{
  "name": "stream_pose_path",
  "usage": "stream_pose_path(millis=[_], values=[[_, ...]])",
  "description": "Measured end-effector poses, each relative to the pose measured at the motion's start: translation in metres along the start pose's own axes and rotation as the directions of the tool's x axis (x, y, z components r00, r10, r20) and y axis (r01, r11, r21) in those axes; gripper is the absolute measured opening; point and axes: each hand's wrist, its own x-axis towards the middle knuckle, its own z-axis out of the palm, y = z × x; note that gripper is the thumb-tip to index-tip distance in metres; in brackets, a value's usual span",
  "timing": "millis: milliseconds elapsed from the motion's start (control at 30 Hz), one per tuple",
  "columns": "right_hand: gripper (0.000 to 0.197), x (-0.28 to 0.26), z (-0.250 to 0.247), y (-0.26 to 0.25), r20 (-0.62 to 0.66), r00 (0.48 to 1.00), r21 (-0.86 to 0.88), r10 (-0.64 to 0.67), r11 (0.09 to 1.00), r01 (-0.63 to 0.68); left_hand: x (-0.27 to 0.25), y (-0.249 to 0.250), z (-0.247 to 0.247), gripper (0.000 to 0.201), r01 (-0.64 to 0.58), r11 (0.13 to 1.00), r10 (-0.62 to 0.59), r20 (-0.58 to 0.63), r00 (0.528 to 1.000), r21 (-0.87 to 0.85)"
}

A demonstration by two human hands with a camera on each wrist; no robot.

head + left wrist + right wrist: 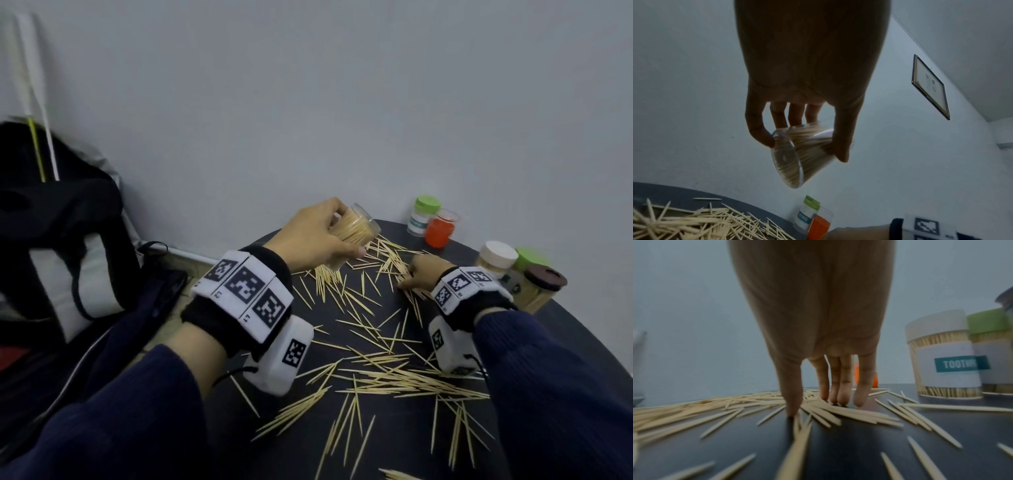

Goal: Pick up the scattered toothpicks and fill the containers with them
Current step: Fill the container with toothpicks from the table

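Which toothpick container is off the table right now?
The clear container, lidless and packed with toothpicks, held tilted in the left hand. The capped jars and the orange one stand on the table.

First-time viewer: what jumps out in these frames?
The pale scattered toothpicks strewn all over the dark round table. Next, the left hand gripping a clear container packed with toothpicks, tilted above the table's far side, while the right hand fingers a pile beside it. Lidded jars cluster at the right edge.

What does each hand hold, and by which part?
The left hand grips the clear plastic container full of toothpicks around its side wall. The right hand holds nothing; its fingertips touch scattered wooden toothpicks.
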Motion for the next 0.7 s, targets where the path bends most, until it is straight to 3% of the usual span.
stream_pose_path(millis=[367,700], values=[[0.033,-0.019,0.008,0.001,-0.065,0.997,0.014,0.03,0.999,-0.029,-0.001,0.003,0.006,0.045,-0.007,0.999,0.007,0.017,1.0,0.032],[0.024,-0.065,0.015,0.007,0.053,0.985,-0.008,-0.163,0.987,0.163,-0.007,0.007,0.013,0.05,-0.003,0.998,0.002,0.015,1.0,0.057]])
